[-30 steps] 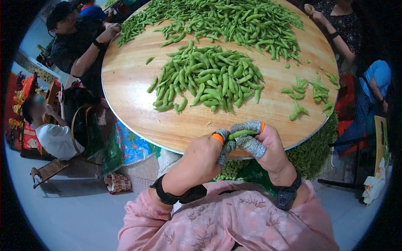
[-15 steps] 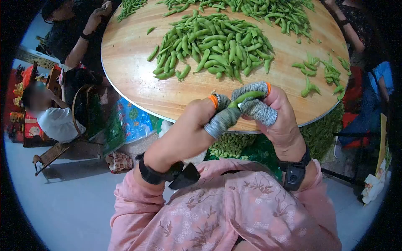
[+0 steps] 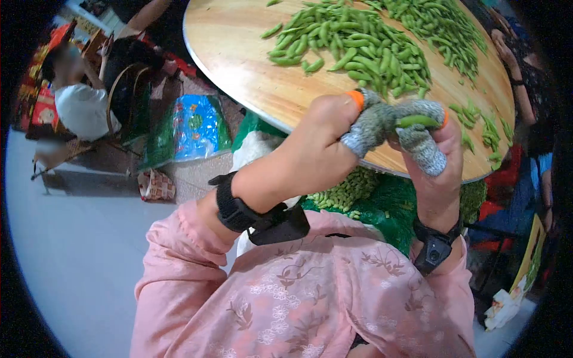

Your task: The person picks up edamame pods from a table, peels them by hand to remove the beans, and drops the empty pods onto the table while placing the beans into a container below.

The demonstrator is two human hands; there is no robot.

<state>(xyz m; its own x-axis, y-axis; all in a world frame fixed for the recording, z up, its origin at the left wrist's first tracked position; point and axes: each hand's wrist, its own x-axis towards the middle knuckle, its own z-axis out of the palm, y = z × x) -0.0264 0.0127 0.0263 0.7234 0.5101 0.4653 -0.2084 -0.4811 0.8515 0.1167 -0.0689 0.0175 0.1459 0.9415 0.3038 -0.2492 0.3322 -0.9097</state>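
A green edamame pod (image 3: 416, 122) lies between the thumb and forefinger of my right hand (image 3: 434, 149). My left hand (image 3: 334, 134) is closed, its fingertips pressed at the pod's left end. Grey knitted covers with orange bands wrap thumb and forefinger on both hands. Beyond my hands, a heap of edamame pods (image 3: 364, 45) spreads over the round wooden table (image 3: 239, 53). Below the table's near edge, a pile of shelled beans (image 3: 346, 190) is partly hidden by my left forearm.
Another pod heap (image 3: 439, 36) lies farther back, and a few loose pods (image 3: 492, 134) are near the right edge. A green plastic sheet (image 3: 388, 206) hangs before my lap. A blue-printed bag (image 3: 197, 125) is on the floor at left. Other people sit around.
My view has turned, so the table appears shifted right and up. Both hands appear farther right. The pod now lies more within my right hand's grip.
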